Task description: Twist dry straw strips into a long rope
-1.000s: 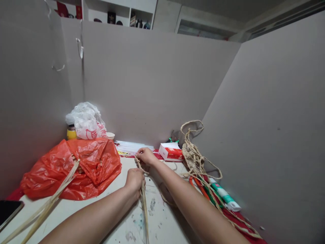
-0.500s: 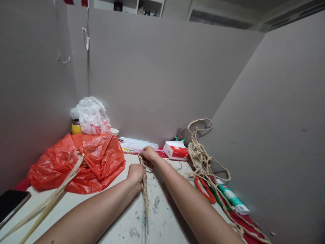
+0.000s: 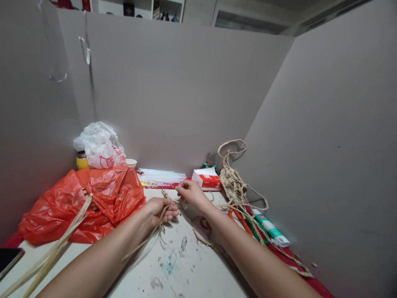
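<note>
Left hand [image 3: 159, 210] curled around a bundle of pale straw strands [image 3: 145, 240], fingers closed over them, loose ends trailing back along the forearm over the white tabletop [image 3: 186, 273]. Right hand [image 3: 190, 192] just beyond, fingertips pinched on the twisted end of the same strands where they turn into a thin braided cord [image 3: 166, 195]. Both hands close together, nearly touching, low over the table near its far edge. More of the cord looping under the right forearm, onward across the table.

Paint-like smudges [image 3: 169, 265] on the tabletop just in front of the hands. To the right, a tangled heap of straw rope [image 3: 234, 186], rising against the grey partition [image 3: 325, 145]. Under it, orange-handled scissors [image 3: 240, 219] and a green-and-white tube [image 3: 271, 231], lying on a red cloth [image 3: 288, 258]. Behind the right hand, a red and white box [image 3: 206, 180] and a flat stack of clear sheets [image 3: 161, 176]. To the left, a crumpled orange plastic bag [image 3: 89, 203] with long flat straw strips [image 3: 52, 252] sticking out toward the near edge. Behind it, a white plastic bag [image 3: 101, 145], a yellow jar [image 3: 82, 161] and a small paper cup [image 3: 131, 163]. Corner of a dark phone [image 3: 9, 258] at the far left edge.
</note>
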Demonstrator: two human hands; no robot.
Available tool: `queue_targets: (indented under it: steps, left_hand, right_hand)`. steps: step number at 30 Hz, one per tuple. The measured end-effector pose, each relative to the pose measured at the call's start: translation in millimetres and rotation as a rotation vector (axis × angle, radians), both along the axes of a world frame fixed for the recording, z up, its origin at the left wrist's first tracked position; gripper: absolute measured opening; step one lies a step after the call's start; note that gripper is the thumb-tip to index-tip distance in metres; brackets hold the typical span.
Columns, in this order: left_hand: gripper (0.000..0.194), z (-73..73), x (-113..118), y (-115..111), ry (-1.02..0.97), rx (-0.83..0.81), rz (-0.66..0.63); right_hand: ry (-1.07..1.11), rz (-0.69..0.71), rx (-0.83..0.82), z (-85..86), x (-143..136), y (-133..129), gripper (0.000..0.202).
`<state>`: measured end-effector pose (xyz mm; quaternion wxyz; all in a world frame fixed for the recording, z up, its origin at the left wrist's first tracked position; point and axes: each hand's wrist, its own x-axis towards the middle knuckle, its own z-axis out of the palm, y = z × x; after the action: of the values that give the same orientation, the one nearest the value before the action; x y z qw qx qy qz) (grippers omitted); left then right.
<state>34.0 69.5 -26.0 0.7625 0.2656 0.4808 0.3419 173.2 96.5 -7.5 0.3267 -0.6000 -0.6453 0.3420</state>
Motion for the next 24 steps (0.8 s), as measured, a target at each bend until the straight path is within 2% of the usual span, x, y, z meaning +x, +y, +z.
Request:
queue_targets:
  steps: [3, 6, 13, 17, 21, 24]
  left_hand:
    - [0.010, 2.6, -7, 2, -0.006, 0.021, -0.074]
    - [0.010, 5.2, -14, 1, -0.001, 0.053, -0.108]
    - [0.011, 6.6, -28, 6, 0.055, 0.113, -0.067]
    - [0.015, 8.1, -32, 11, 0.083, 0.128, -0.073]
    - [0.013, 8.6, -35, 13, 0.087, 0.139, -0.113]
    - [0.014, 6.5, -36, 13, 0.099, 0.148, -0.131]
  right_hand:
    - [0.091, 0.083, -0.113, 2.9, 5, -27, 0.016]
    - [0.174, 0.130, -0.200, -3.0, -1, -38, 0.017]
    - [0.247, 0.072, -0.153, -22.7, -5, -22, 0.019]
    - [0.253, 0.034, -0.123, -23.5, 0, -23, 0.016]
    - [0.453, 0.096, -0.271, -15.6, -8, -35, 0.023]
    - [0.652, 0.167, -0.425, -13.6, -17, -40, 0.019]
